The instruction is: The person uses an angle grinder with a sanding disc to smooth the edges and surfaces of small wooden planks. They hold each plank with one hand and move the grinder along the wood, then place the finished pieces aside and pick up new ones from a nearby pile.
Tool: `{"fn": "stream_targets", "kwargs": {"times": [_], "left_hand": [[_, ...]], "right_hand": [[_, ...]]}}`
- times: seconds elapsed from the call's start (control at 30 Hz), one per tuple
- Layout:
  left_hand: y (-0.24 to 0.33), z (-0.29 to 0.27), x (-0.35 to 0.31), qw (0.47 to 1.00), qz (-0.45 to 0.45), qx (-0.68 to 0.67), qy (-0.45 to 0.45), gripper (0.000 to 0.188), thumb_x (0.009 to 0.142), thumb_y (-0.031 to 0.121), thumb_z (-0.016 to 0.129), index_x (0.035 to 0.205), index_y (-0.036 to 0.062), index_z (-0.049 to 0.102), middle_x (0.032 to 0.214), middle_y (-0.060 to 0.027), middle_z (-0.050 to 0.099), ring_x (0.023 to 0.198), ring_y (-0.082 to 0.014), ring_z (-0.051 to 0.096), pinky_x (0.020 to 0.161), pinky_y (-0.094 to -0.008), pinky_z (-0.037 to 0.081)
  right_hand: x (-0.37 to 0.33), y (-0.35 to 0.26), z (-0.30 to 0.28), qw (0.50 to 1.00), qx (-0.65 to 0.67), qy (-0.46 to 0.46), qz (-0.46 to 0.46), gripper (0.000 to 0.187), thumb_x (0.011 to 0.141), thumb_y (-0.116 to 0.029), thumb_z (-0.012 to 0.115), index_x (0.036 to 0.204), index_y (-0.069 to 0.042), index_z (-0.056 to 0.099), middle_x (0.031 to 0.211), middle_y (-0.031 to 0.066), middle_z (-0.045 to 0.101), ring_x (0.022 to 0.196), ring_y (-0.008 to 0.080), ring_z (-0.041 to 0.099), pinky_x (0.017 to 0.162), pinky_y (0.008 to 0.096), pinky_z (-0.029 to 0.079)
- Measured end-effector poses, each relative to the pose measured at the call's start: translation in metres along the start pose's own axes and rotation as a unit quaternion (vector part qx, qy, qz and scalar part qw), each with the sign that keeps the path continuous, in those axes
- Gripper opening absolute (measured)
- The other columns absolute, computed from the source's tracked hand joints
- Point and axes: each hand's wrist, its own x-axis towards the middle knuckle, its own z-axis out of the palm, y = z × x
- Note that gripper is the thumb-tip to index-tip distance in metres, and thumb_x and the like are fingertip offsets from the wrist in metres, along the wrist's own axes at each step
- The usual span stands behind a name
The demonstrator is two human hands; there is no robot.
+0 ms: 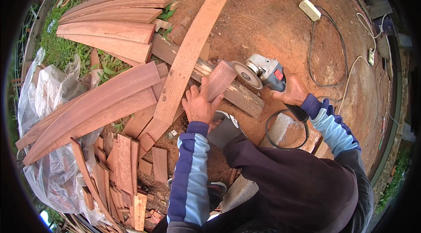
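My right hand [296, 88] is wrapped round the body of an angle grinder [266, 67], grey and dark with a red patch. Its round disc [247, 75] stands at the end of a short reddish wooden board [220, 76]; whether they touch I cannot tell. My left hand [198, 105] grips that board, thumb on one side and fingers on the other. Under the board lies a thick, weathered timber [245, 99] with a splintered edge. A long plank [188, 53] slants away just left of my left hand.
Curved planks lie in stacks at the far left [109, 31] and left [96, 106]. Short offcuts [125, 163] are heaped near left beside clear plastic sheeting [57, 171]. A concrete block [287, 130] sits below the grinder's cord [268, 134]. Cables and a white socket strip [309, 10] cross the ground at right.
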Motion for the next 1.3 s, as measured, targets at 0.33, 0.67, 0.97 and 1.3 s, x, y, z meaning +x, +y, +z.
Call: {"fn": "stream_targets", "kwargs": {"times": [0.33,0.67,0.97,1.3], "left_hand": [[0.0,0.0001,0.0008,1.0,-0.001,0.0,-0.003,0.078,0.073,0.047,0.074,0.138,0.0166,0.045,0.099,-0.0142,0.052,0.096,-0.0344,0.052,0.081,-0.0495,0.04],[0.001,-0.0015,0.0006,1.0,-0.002,0.002,-0.006,0.079,0.073,0.048,0.074,0.139,0.016,0.044,0.099,-0.0145,0.052,0.096,-0.0346,0.053,0.081,-0.0491,0.04],[0.0011,-0.002,0.0005,1.0,-0.004,0.0,-0.008,0.079,0.073,0.048,0.074,0.138,0.0156,0.045,0.099,-0.0145,0.052,0.096,-0.034,0.052,0.081,-0.0486,0.04],[0.0007,-0.0007,-0.0001,1.0,0.005,-0.004,0.007,0.079,0.073,0.048,0.074,0.139,0.0153,0.045,0.099,-0.0154,0.052,0.095,-0.0347,0.052,0.08,-0.0485,0.04]], "right_hand": [[0.0,0.0003,0.0002,1.0,-0.009,0.004,-0.007,0.061,0.064,-0.029,0.075,0.101,0.014,0.051,0.076,0.0302,0.061,0.074,0.0423,0.065,0.066,0.0437,0.051],[0.0007,0.0007,0.0001,1.0,-0.015,0.004,-0.011,0.063,0.063,-0.028,0.075,0.1,0.015,0.051,0.076,0.0314,0.061,0.073,0.0426,0.065,0.065,0.0436,0.051],[0.0011,0.0022,0.0009,1.0,-0.01,0.003,-0.022,0.062,0.063,-0.029,0.075,0.099,0.015,0.05,0.075,0.0315,0.06,0.072,0.043,0.065,0.065,0.0438,0.051],[0.0013,0.0038,0.0052,1.0,-0.004,0.009,-0.013,0.062,0.064,-0.03,0.075,0.101,0.013,0.05,0.076,0.0316,0.061,0.074,0.0436,0.064,0.066,0.0442,0.051]]}}
